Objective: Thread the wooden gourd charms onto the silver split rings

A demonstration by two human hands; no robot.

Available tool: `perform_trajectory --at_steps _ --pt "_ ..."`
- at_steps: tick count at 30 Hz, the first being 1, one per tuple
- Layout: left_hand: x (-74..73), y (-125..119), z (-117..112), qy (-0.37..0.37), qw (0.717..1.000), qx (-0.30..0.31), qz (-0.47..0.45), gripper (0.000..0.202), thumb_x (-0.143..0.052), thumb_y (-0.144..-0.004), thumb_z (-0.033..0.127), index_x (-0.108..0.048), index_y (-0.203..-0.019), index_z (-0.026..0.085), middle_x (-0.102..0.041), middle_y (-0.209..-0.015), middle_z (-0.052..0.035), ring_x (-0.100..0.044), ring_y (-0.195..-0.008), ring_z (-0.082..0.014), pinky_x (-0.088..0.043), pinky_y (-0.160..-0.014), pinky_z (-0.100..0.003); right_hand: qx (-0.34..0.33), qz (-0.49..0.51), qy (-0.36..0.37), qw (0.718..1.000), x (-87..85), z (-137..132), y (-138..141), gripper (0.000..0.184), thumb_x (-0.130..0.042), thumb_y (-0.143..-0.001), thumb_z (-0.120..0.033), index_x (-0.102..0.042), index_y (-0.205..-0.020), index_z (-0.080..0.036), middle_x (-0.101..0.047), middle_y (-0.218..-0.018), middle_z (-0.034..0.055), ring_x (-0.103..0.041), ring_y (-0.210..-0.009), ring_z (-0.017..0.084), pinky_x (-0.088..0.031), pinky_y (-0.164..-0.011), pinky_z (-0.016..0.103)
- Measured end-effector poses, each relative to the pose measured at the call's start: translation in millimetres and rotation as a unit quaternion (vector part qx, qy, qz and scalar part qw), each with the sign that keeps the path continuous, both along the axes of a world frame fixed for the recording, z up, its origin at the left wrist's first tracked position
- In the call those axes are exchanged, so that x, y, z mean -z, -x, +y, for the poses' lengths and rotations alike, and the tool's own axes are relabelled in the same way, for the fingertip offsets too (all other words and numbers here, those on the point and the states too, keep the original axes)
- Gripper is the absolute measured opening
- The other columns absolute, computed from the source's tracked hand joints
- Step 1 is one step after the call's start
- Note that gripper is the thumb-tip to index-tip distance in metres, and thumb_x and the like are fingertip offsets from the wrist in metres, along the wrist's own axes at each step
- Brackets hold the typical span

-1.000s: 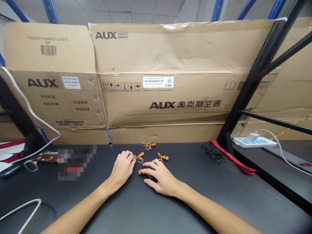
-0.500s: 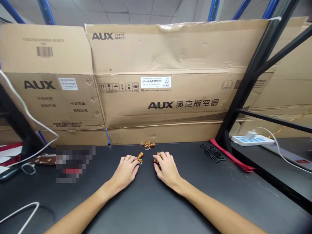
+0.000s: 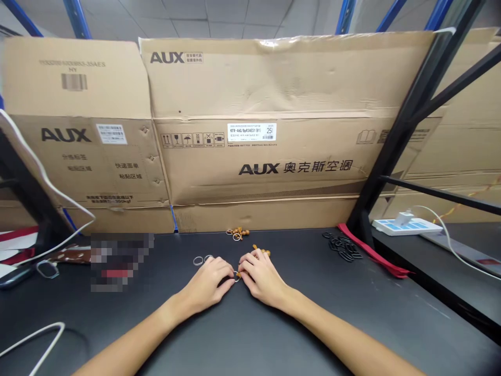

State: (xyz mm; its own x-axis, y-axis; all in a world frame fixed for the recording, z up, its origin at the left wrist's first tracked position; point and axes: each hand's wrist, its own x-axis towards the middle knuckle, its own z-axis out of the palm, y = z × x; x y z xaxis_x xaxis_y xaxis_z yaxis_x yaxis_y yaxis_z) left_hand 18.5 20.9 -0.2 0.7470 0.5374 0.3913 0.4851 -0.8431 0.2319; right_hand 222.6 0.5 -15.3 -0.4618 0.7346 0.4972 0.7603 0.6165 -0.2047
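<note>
My left hand [image 3: 211, 280] rests on the black tabletop with thumb and fingertips closed at the edge of a silver key ring [image 3: 236, 280]. My right hand [image 3: 263, 275] is close beside it, its fingers curled round a small orange-brown keychain [image 3: 238, 274] at the same ring; most of this piece is hidden. Behind the right fingers, more brown wooden beads [image 3: 266, 253] show, partly covered. Just beyond the left knuckles lies a loose metal ring [image 3: 198, 260], with another partly hidden beside it. Farther back is a small pile of wooden bead keychains [image 3: 238, 233] with rings.
Large cardboard boxes [image 3: 297, 104] stand along the back edge. To the right are black oval links [image 3: 344, 247], a red strap [image 3: 371, 254] and a black metal post [image 3: 391, 146]. A white cable [image 3: 47, 334] and glasses [image 3: 47, 269] lie at left.
My left hand has moved right and nearer, uncovering rings behind it. The keychain by its fingertips has left that spot. My right hand has shifted slightly left, and a ring now bridges both hands' fingertips.
</note>
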Motion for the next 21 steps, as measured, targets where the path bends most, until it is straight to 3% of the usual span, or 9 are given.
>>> perform_trajectory --at_steps 9,16,21 --pt "2.0 0.3 1.6 -0.018 1.000 -0.022 -0.001 0.013 -0.049 -0.092 0.024 -0.057 -0.083 0.019 -0.059 -0.098 -0.0047 -0.054 -0.086 -0.0190 -0.041 -0.080 -0.034 -0.040 0.041 0.029 0.998 -1.6 -2.5 3.1 0.011 -0.045 -0.088 -0.012 -0.051 -0.082 -0.019 -0.057 -0.086 0.0047 -0.046 -0.084 0.020 -0.039 -0.077 0.035" --pt "3.7 1.4 2.0 0.033 0.999 0.032 -0.017 0.014 -0.050 -0.092 0.023 -0.059 -0.103 0.022 -0.061 -0.102 -0.0050 -0.054 -0.095 -0.0200 -0.043 -0.086 -0.035 -0.022 0.148 0.083 0.985 2.2 0.9 1.7 0.012 -0.044 -0.090 -0.016 -0.051 -0.081 -0.020 -0.054 -0.077 0.0023 -0.048 -0.078 0.018 -0.041 -0.073 0.033" --pt "4.2 1.6 2.0 0.040 0.998 0.042 -0.021 0.016 -0.050 -0.093 0.024 -0.061 -0.104 0.023 -0.061 -0.102 -0.0050 -0.054 -0.095 -0.0195 -0.044 -0.086 -0.033 -0.032 0.225 0.145 0.963 4.9 1.5 5.0 0.015 -0.045 -0.091 -0.022 -0.053 -0.078 -0.020 -0.056 -0.076 0.0016 -0.050 -0.075 0.017 -0.043 -0.071 0.031"
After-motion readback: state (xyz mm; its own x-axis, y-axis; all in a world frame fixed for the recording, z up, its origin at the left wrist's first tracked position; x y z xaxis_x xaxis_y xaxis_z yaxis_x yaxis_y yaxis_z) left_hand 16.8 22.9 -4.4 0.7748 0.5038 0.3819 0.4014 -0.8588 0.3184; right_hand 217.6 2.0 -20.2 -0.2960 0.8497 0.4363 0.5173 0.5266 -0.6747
